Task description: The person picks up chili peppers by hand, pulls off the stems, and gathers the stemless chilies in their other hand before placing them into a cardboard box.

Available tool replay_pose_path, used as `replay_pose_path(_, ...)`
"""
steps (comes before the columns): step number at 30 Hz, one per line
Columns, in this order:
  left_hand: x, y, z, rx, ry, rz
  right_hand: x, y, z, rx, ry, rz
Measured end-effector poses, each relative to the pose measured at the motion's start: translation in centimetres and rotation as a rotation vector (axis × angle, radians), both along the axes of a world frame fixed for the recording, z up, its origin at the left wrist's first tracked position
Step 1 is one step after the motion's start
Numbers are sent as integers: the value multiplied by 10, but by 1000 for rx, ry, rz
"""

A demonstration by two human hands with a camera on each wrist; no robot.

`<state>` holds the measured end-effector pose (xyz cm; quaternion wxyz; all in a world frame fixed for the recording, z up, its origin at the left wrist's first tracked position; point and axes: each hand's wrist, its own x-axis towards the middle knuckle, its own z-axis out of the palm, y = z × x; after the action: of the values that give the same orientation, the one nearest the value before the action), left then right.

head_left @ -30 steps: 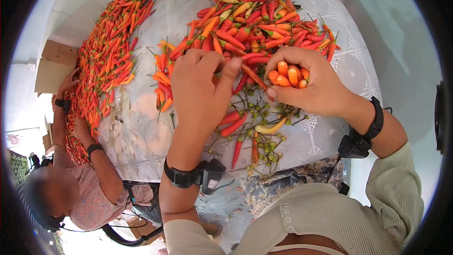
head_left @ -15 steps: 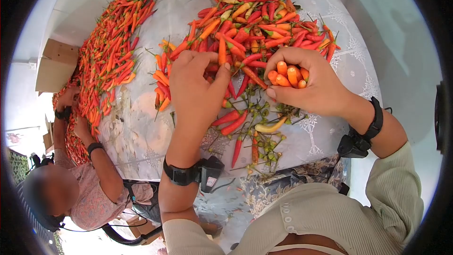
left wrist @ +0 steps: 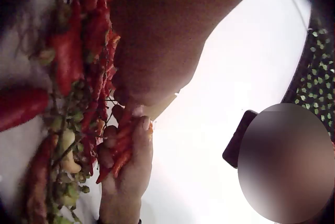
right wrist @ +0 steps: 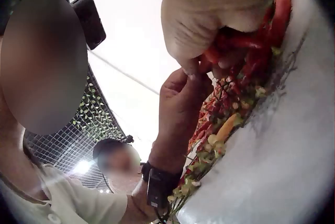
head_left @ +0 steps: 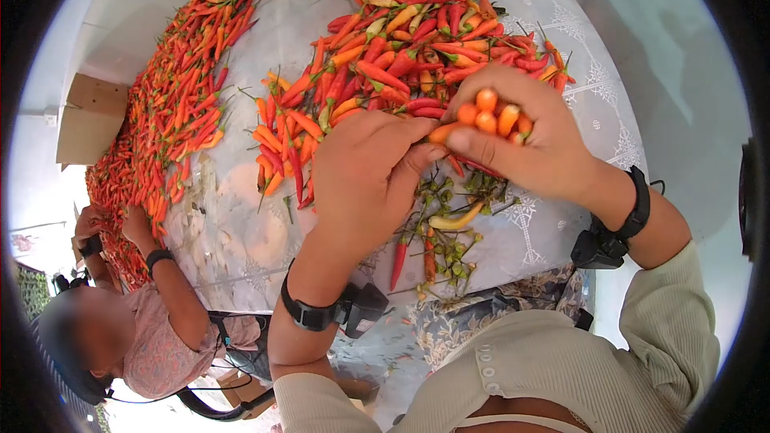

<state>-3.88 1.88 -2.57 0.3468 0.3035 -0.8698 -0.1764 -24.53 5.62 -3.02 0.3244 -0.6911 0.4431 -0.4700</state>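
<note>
In the head view my right hand (head_left: 541,140) grips a bunch of orange chili peppers (head_left: 486,121), their blunt, stemless ends facing up. An orange chili (head_left: 443,134) lies across its thumb side. My left hand (head_left: 365,172) meets it there, thumb and fingertips pinching that chili's end. Both hands come together in the right wrist view, the left hand (right wrist: 180,101) below the right hand (right wrist: 220,20). A heap of red, orange and yellowish chilies (head_left: 417,52) lies just beyond them. Below them is a scatter of green stems (head_left: 457,252) with a pale yellow chili (head_left: 455,217).
A much larger chili pile (head_left: 180,84) runs along the table's left side, where another person (head_left: 144,329) works with both hands in it. Cardboard boxes (head_left: 92,120) stand at the left and far edges. A patterned cloth (head_left: 241,248) covers the table.
My left hand picked an orange chili from the heap and brought it right, against the bunch in my right hand. The right hand has tilted slightly. The other person's hands have shifted.
</note>
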Motion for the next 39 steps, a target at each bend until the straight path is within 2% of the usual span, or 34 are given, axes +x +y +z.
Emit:
replay_pose_path(5,0,2,1,23,71,47,5,3,-5,193,-153,57)
replay_pose_path(8,0,1,7,72,43,23,6,-1,-3,-1,-16,59)
replay_pose_path(11,0,1,6,123,71,-42,7,3,-5,82,38,96)
replay_pose_path(14,1,-1,9,219,86,-117,5,2,-1,14,139,82)
replay_pose_path(32,11,-9,6,633,296,-438,2,4,3,71,-121,346)
replay_pose_path(35,11,-6,13,760,266,-467,0,5,5,219,-204,462)
replay_pose_path(38,14,-8,17,816,161,-420,2,7,5,154,-95,390)
replay_pose_path(39,16,-8,17,783,137,-440,2,6,5,151,-61,308)
